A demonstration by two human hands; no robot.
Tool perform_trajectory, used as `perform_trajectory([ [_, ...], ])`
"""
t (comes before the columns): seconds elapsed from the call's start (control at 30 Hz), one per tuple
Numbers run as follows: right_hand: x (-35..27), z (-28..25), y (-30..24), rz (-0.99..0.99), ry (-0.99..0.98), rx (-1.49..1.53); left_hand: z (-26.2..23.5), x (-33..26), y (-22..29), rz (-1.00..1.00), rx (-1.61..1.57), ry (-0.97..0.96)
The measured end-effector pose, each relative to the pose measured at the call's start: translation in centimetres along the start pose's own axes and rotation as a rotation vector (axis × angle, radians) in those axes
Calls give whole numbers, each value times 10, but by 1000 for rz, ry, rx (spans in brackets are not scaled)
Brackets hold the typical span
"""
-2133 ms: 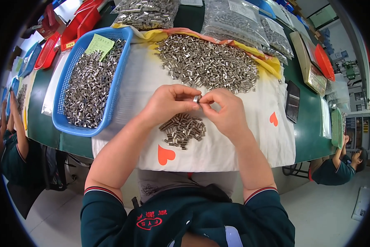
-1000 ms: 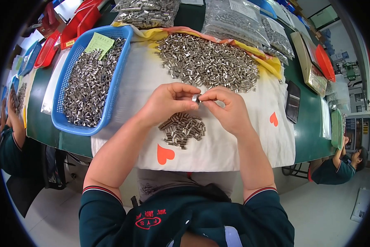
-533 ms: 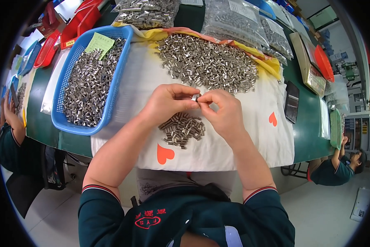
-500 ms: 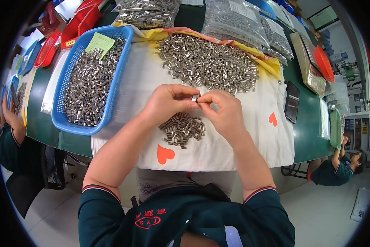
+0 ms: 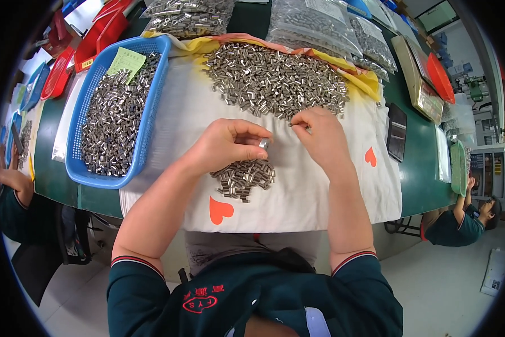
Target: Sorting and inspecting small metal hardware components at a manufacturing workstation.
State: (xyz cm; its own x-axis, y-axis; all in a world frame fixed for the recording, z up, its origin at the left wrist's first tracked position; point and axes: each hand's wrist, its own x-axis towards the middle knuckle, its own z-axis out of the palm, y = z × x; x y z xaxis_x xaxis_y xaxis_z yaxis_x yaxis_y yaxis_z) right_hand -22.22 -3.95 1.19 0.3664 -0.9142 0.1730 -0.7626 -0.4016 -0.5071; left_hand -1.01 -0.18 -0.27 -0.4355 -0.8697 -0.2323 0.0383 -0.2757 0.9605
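Note:
My left hand (image 5: 219,147) pinches a small silver metal ring (image 5: 264,144) between thumb and fingers, above a small heap of short metal cylinders (image 5: 244,181) on the white cloth. To its right, my right hand (image 5: 324,139) has its thumb and forefinger closed together at the near edge of a large pile of short metal cylinders (image 5: 275,81). Something small and dark shows by those fingertips, too small to make out. The two hands are apart.
Left of the cloth (image 5: 179,112) stands a blue perforated basket (image 5: 71,147) of similar cylinders with a paper slip. Clear bags of metal parts (image 5: 311,28) line the back. A dark phone (image 5: 397,132) lies at right. Co-workers sit on both sides.
My right hand has left the ring and moved up and right to the pile's edge. My left hand has stayed near its place, still pinching the ring.

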Motion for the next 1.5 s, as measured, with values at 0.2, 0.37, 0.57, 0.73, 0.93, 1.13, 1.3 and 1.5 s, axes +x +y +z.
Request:
perform_trajectory([
  [0.2, 2, 14, -4, -129, 75, -143, -1, 0, -2, 20, -25, -12],
  [0.37, -5, 5, -30, 132, -34, 517, -4, 1, -2, 45, -149, 30],
  [0.57, -10, 8, -41, 36, -71, 723, -5, 2, -7, 105, -274, 46],
  [0.73, -10, 11, -45, -162, 83, 400, -6, 2, -8, 98, -265, 49],
  [0.93, -10, 19, -45, -297, 225, 209, -4, 2, -7, 88, -179, 140],
  [1.13, -10, 27, -43, -360, 269, 175, -2, -1, -2, 68, -115, 188],
  [1.3, -14, 21, -49, -187, 180, 331, -5, -3, -3, 76, -110, 150],
  [1.5, -10, 17, -38, -233, 125, 426, -4, 0, -2, 96, -153, 145],
])
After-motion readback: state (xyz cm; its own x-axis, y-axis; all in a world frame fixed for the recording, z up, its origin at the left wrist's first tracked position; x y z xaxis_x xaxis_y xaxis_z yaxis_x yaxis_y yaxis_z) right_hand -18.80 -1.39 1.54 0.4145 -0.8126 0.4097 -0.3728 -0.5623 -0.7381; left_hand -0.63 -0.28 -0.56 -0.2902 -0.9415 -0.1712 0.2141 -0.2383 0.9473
